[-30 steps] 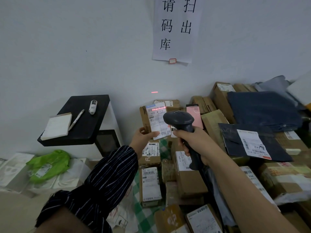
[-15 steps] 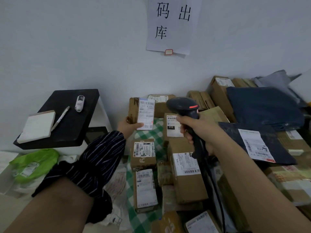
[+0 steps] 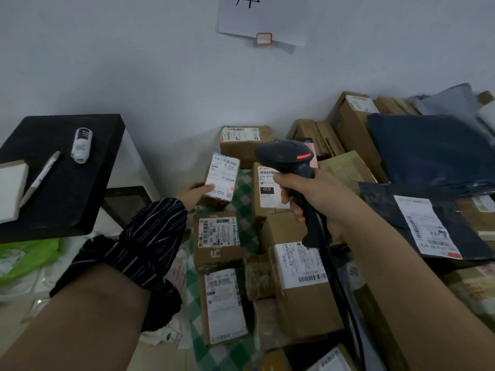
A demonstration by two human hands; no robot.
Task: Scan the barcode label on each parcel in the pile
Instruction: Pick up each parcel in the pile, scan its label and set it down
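Note:
My left hand (image 3: 193,194) grips a small brown parcel (image 3: 222,177) by its lower left corner, its white barcode label facing me, low over the green checked cloth. My right hand (image 3: 313,199) holds the dark handheld scanner (image 3: 289,159) by its handle, the head pointing left and away, to the right of that parcel. No laser line shows on the label. Below lie several labelled cardboard parcels, among them one with a "010" label (image 3: 267,191), a box (image 3: 218,242) and a larger box (image 3: 302,285).
A black side table (image 3: 67,188) at left carries a white pad, a pen and a small white cylinder. A green bag (image 3: 24,255) lies under it. Dark blue mail bags (image 3: 434,153) and more boxes fill the right. A paper notice (image 3: 262,20) hangs on the wall.
My left hand lowered the small parcel down and left, away from the scanner. The red laser line on its label a second ago is gone. The scanner has stayed near the middle.

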